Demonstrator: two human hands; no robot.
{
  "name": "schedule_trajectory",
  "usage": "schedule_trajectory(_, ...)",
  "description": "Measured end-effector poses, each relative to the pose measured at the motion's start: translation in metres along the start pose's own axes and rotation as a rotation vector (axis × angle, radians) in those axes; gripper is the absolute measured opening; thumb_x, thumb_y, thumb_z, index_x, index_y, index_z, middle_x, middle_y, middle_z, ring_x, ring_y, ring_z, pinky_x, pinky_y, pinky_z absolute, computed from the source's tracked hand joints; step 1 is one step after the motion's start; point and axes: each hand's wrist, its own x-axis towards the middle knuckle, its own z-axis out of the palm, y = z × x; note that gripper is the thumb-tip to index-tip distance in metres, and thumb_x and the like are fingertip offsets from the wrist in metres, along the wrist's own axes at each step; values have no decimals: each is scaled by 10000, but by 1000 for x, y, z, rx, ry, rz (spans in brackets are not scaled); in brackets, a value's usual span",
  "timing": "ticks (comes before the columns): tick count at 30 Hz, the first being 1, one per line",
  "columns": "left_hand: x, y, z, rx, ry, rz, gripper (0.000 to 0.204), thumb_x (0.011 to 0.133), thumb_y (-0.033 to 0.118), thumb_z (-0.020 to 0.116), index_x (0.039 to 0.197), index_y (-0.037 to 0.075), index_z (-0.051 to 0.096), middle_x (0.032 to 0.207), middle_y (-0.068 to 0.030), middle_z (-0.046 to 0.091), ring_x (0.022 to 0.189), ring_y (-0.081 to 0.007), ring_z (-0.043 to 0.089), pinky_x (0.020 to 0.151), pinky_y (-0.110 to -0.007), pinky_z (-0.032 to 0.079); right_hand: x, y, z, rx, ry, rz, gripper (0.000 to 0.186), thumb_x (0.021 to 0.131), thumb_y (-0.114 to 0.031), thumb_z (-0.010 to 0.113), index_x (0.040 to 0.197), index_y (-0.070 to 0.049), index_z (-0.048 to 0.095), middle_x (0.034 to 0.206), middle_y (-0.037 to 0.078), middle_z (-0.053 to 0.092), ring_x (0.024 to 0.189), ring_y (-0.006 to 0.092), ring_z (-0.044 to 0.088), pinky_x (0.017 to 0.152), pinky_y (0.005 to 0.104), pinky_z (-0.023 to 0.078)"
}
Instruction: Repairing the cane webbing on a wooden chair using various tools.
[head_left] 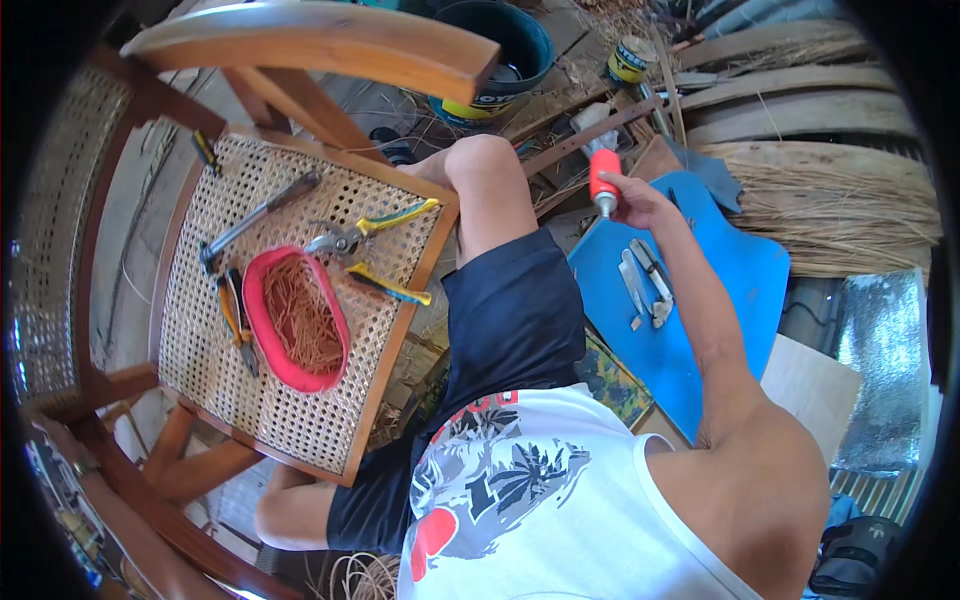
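Observation:
My right hand point(636, 200) is closed round a red cylinder point(604, 172) with a metal tip pointing down, held above the edge of a blue plastic panel point(720, 310). Slim knives or blades point(645, 280) lie on that panel. To the left, a woven cane chair seat point(200, 350) holds a red bowl-like container of thin brown strands point(300, 325), a hammer point(260, 220), yellow-handled snips point(390, 220), orange-and-black pliers point(235, 320) and another yellow-handled tool point(380, 283). My left hand is not in view.
The chair's curved wooden armrest point(300, 40) crosses the upper left. Behind are a dark bucket point(540, 55), a small yellow can point(628, 62) and loose wood strips. Bundles of cane point(810, 190) and curved boards fill the upper right, with a silver foil sheet point(880, 370) below.

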Motion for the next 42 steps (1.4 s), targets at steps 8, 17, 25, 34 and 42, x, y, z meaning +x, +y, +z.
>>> schedule_trajectory(8,15,-7,2,43,8,-49,846,1029,650,391,1431,-90,476,1383,-270,573,1287,-333,570,1089,-424,453,122,20,30,-531,-114,198,296,863,-317,803,970,-74,672,798,41,647,665,169,642,539,335,499)
schedule_trajectory(17,45,-7,-16,82,53,-75,841,1024,655,424,1432,-79,480,1374,-240,585,1264,-296,586,1072,-405,468,231,64,57,-1128,-17,240,355,826,-346,798,877,-12,689,790,116,659,659,266,638,553,441,512)
schedule_trajectory(25,56,5,-69,49,182,-82,838,1019,659,453,1434,-68,484,1365,-213,596,1244,-263,601,1056,-388,482,269,91,99,-1474,45,111,422,799,-349,793,1018,8,735,944,184,744,815,333,734,690,469,587)
schedule_trajectory(34,76,13,-100,-136,256,-175,835,1014,663,487,1436,-57,488,1356,-182,609,1221,-226,618,1039,-369,497,269,94,102,-1559,127,-16,434,811,-346,782,1047,15,734,979,197,748,867,340,737,741,460,586)
schedule_trajectory(42,77,15,-103,-48,274,-232,889,986,706,485,1364,-95,556,1264,-198,677,1117,-243,683,963,-382,529,267,97,61,-1523,165,-142,444,821,-343,771,1073,21,734,1011,208,753,913,346,740,786,453,586)
